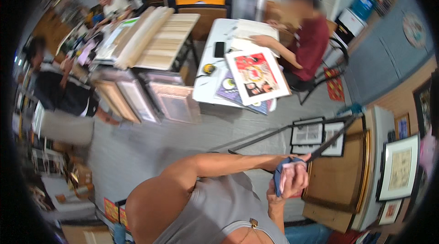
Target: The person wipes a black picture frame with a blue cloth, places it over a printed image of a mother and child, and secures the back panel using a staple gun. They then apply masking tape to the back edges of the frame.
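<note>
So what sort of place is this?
Probably a picture-framing workshop: a gold-edged frame stands at the right, with a framed picture beside it, and a colourful print lies on the white table.

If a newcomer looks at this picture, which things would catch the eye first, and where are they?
Probably the bright red print with a wide white border, lying on the white table at upper centre. Next may come the bunched blue-and-pink cloth in the wearer's right hand, right of centre, then the large gold-edged frame standing at the right.
</note>
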`<state>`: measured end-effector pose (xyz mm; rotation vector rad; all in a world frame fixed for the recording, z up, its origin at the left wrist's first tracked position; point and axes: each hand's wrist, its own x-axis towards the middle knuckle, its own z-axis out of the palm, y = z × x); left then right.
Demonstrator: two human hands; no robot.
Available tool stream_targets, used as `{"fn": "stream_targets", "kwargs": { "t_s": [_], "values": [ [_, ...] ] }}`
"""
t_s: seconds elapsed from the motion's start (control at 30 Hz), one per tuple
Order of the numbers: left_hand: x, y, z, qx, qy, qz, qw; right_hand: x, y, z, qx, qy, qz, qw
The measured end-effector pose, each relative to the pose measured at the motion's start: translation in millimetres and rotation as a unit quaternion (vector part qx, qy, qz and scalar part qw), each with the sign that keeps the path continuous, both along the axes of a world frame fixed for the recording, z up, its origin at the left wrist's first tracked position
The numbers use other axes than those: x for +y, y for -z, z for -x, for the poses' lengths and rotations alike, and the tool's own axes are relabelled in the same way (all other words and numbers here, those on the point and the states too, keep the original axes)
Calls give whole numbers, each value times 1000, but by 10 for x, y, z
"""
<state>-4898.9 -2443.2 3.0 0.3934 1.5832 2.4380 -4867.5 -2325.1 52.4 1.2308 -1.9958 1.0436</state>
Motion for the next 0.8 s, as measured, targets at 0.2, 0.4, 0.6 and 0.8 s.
{"fn": "stream_targets", "kwargs": {
  "t_s": [0.2, 0.4, 0.6, 0.8],
  "values": [
    [-518, 408, -704, -137, 130, -281, 941, -400, 102, -448, -73, -120, -78, 987],
    [-1024, -354, -1506, -226, 21, 32, 973, -749, 305, -752, -187, -131, -2, 974],
    [-1359, -336, -2328, -293, 57, 97, 949, -940, 475, -755, -88, -92, -102, 987],
    [-1711, -508, -3016, -272, 73, 91, 955, -859, 844, -410, -97, -148, -139, 974]
  ]
}}
